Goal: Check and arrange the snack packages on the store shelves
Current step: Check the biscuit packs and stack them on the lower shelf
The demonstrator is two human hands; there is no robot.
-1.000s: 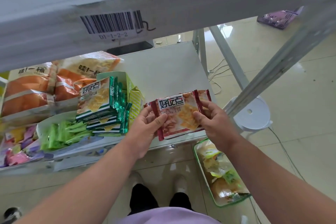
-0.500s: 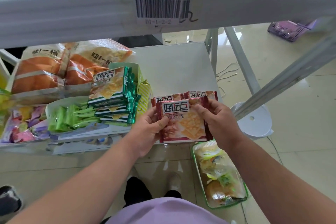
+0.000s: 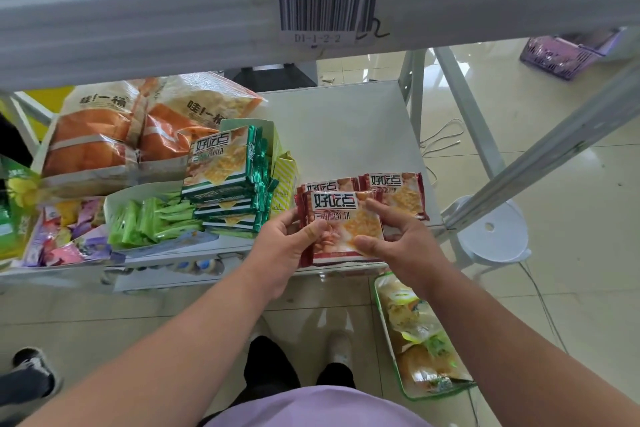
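Hands meet at the middle of the frame over a red cracker packet point(image 3: 346, 225), which sits on top of a small pile at the front lip of the white shelf point(image 3: 346, 128). The left hand point(image 3: 282, 250) pinches the packet's left edge, thumb on its face and fingers tucked behind. The right hand point(image 3: 403, 246) holds the right side, thumb pressing the lower right corner, the forefinger reaching along the upper edge. Just behind, toward the upper right, a second red packet point(image 3: 394, 196) lies flat on the shelf, and another peeks out under the held one.

As for progress, I would judge the job well along on the left half of the frame: the green cracker packets point(image 3: 225, 180) stand stacked in their open carton, the orange bags point(image 3: 114, 135) lie side by side at the upper left, and the lime sticks point(image 3: 152, 218) and mixed sweets point(image 3: 65, 236) fill their trays. The red packets look like the part in hand (only a few are laid out, and not yet squared up), with bare shelf behind them. A green basket point(image 3: 382, 308) on the floor at the lower right holds more bagged goods, so I would guess more stocking is left.
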